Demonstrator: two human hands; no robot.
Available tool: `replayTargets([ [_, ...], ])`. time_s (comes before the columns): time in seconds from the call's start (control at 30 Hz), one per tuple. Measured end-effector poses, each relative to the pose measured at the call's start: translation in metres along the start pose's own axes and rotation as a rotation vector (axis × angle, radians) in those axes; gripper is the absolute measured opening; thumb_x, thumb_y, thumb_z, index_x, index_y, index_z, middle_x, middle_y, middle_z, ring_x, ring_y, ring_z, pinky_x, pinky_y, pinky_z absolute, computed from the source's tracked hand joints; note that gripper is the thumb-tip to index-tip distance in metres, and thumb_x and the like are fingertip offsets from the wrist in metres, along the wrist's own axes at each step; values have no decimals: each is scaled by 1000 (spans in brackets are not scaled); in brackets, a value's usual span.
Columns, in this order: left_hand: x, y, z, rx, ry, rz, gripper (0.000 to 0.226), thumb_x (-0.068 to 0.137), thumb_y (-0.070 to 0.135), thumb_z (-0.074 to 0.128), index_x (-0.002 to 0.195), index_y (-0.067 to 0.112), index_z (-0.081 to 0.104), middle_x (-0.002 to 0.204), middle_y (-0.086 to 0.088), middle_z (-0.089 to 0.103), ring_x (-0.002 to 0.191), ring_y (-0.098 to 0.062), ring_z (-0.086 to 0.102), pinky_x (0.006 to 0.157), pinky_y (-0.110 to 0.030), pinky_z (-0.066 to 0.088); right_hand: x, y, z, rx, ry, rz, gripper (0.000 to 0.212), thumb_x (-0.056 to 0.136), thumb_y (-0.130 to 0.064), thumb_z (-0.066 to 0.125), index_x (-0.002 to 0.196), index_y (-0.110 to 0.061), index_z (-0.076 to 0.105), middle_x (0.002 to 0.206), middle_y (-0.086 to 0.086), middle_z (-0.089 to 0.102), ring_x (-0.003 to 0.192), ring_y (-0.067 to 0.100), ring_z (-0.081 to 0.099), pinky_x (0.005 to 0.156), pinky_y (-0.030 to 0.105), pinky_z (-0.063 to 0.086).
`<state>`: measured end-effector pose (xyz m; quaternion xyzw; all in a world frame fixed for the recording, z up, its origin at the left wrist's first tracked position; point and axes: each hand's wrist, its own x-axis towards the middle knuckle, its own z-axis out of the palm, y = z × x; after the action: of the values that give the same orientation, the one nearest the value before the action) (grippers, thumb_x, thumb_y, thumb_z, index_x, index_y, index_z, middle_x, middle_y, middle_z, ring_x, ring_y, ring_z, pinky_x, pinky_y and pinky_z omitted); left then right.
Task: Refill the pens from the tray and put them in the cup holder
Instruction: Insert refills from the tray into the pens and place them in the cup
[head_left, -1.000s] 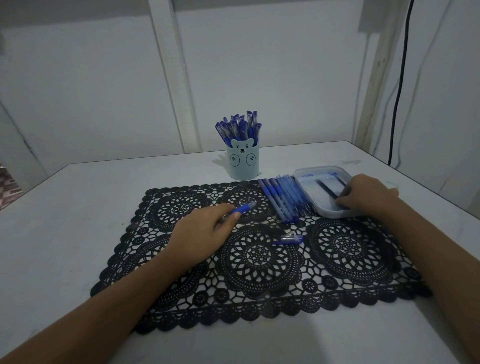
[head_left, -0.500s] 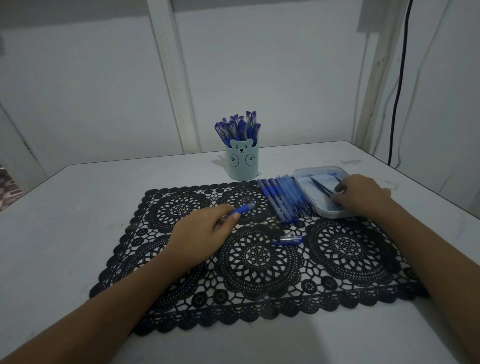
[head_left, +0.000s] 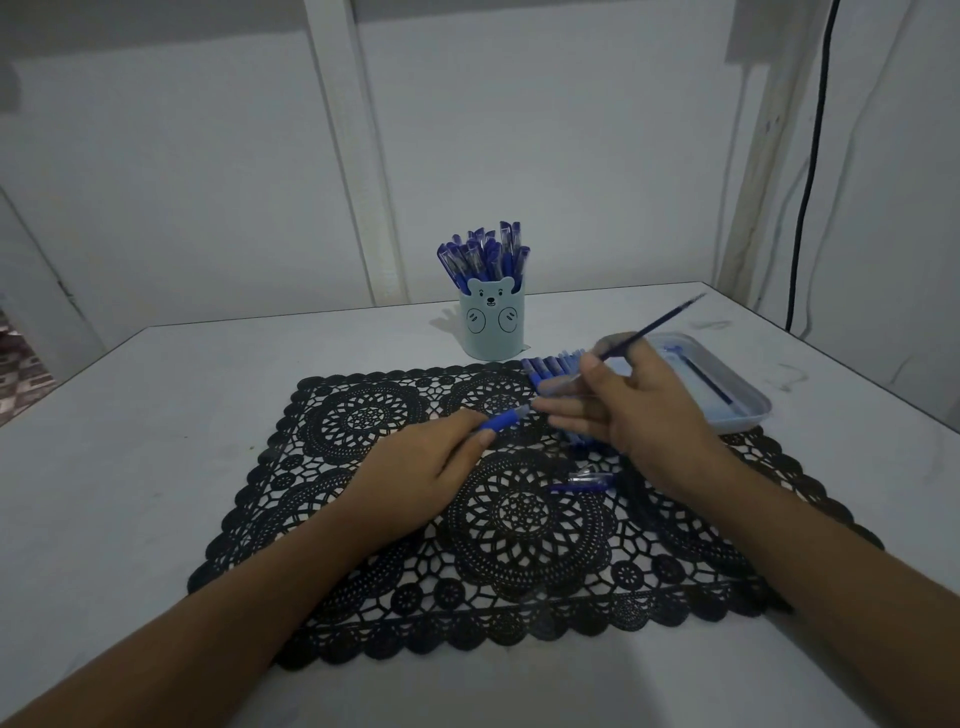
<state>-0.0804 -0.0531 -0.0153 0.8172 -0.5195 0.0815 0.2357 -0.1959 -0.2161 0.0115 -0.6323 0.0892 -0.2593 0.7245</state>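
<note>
Near the middle of the frame, on the black lace mat (head_left: 363, 415), the left hand (head_left: 415, 467) grips a blue pen (head_left: 501, 420) with its tip pointing right. The right hand (head_left: 639, 410) is just beside that tip and pinches a thin refill (head_left: 649, 330) that slants to the upper right, its other fingers spread. Right of that hand the tray (head_left: 748, 422) sits on the bench (head_left: 130, 441) holding another refill (head_left: 709, 382), loose pens (head_left: 551, 367) lie in a row beside it, and the cup holder (head_left: 491, 327) stands behind the mat.
</note>
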Motion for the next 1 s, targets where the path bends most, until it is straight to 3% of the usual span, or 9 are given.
replayTargets([
  [0.27, -1, 0, 0, -19, -10, 31, 30, 95, 37, 32, 110, 23, 54, 62, 16, 46, 61, 4, 47, 54, -13, 31, -8, 6, 14, 83, -22, 20, 7, 95, -16, 42, 91, -12, 45, 84, 15, 71, 82, 28, 70, 70, 33, 58],
  [0.47, 0, -1, -1, -114, 14, 19, 45, 86, 49, 20, 104, 23, 52, 56, 11, 45, 56, -1, 48, 50, -19, 31, -11, 5, 16, 164, -23, -1, 8, 96, -17, 39, 90, -13, 43, 85, 17, 71, 83, 28, 70, 72, 32, 58],
  [0.8, 0, -4, 1, -139, 18, 52, 35, 92, 42, 25, 102, 22, 52, 53, 11, 43, 54, -2, 48, 50, -16, 33, -10, 8, 17, 234, -9, 12, 8, 88, -15, 50, 87, -11, 56, 81, 15, 72, 76, 24, 70, 65, 28, 58],
  [0.9, 0, -2, 1, -99, 0, 57, 37, 90, 42, 24, 104, 21, 52, 53, 11, 43, 56, -1, 48, 50, -17, 31, -12, 10, 15, 80, -30, -18, 8, 86, -13, 56, 89, -11, 63, 80, 7, 72, 74, 16, 69, 67, 25, 58],
  [1.0, -2, -3, 1, -83, -4, 63, 37, 90, 43, 23, 104, 23, 51, 55, 10, 44, 59, -2, 50, 50, -18, 32, -13, 10, 12, -441, -102, -119, 17, 84, -23, 61, 101, -24, 67, 89, -9, 69, 78, -4, 62, 67, 7, 47],
])
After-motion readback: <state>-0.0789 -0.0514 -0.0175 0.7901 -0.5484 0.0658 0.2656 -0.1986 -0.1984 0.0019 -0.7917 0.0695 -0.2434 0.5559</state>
